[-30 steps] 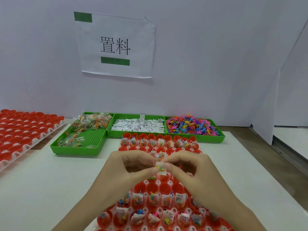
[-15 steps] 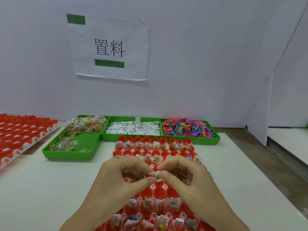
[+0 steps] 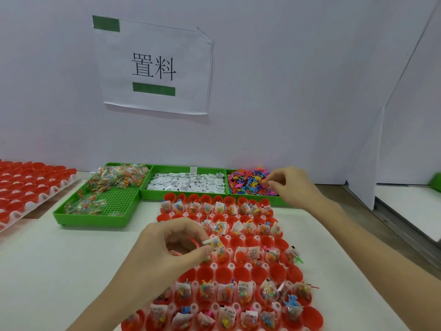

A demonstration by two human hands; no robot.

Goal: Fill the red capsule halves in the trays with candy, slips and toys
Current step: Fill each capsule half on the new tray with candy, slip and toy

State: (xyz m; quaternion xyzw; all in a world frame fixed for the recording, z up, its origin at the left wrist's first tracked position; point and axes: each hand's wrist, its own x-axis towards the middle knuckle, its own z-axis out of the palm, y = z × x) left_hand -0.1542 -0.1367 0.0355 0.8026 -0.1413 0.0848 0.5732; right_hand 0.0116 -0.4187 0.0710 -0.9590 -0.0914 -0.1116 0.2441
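Observation:
A tray of red capsule halves [image 3: 248, 274] lies in front of me; most hold candy packets, slips and toys, while a middle row and some others are bare. My left hand [image 3: 171, 249] hovers over the tray's left side and pinches a candy packet with a white slip [image 3: 216, 243] between thumb and fingers. My right hand [image 3: 291, 185] reaches into the green bin of coloured plastic toys [image 3: 248, 183] at the back right, fingertips curled among the toys. Whether it holds one is hidden.
A green bin of white slips [image 3: 188, 183] sits at back centre and a green tray of candy packets [image 3: 107, 199] at back left. Another tray of red capsule halves [image 3: 28, 185] lies at far left. A white wall with a paper sign stands behind.
The hands were together over the tray, both pinching the packet. Now the right hand has let go and moved back right into the toy bin; the left still holds the packet.

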